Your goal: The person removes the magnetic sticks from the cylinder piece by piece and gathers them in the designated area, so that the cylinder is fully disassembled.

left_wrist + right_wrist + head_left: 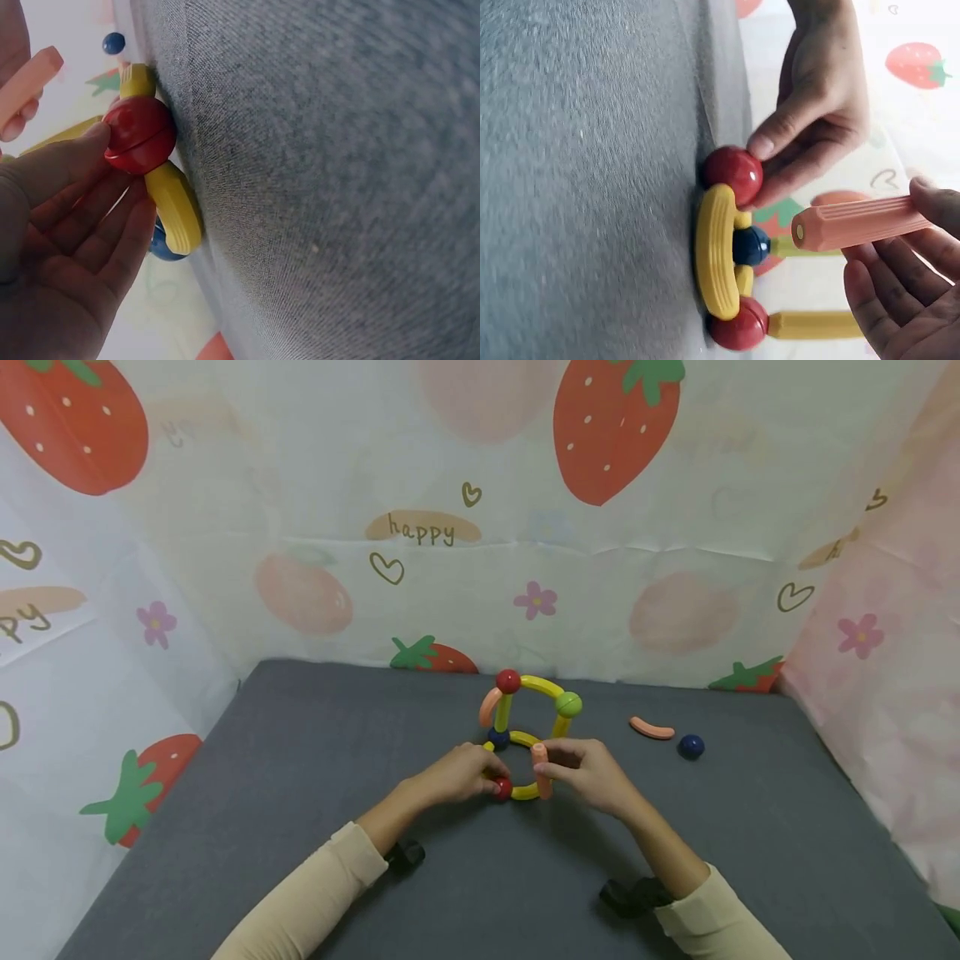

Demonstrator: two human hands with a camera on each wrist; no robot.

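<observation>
Pinching near red ball [503, 789] between thumb and fingers of left grip [471, 772], low at counter [300, 827]. Holding ridged peach stick [542, 772] in narrow right grip [592, 775], bottom end free and apart from the balls. Noting near red ball joined to yellow sticks in base of upright ball-and-stick frame [542, 684], topped by green ball [568, 704] and second red ball [508, 681]. Recording loose to right on counter: curved peach stick [652, 728], just beside navy ball [691, 747].

Pale strawberry-printed sheeting [315, 468] is hanging across the upper frame. A pinkish panel [900, 702] is bordering the right edge; grey cloth [337, 727] is spreading across the lower centre.
</observation>
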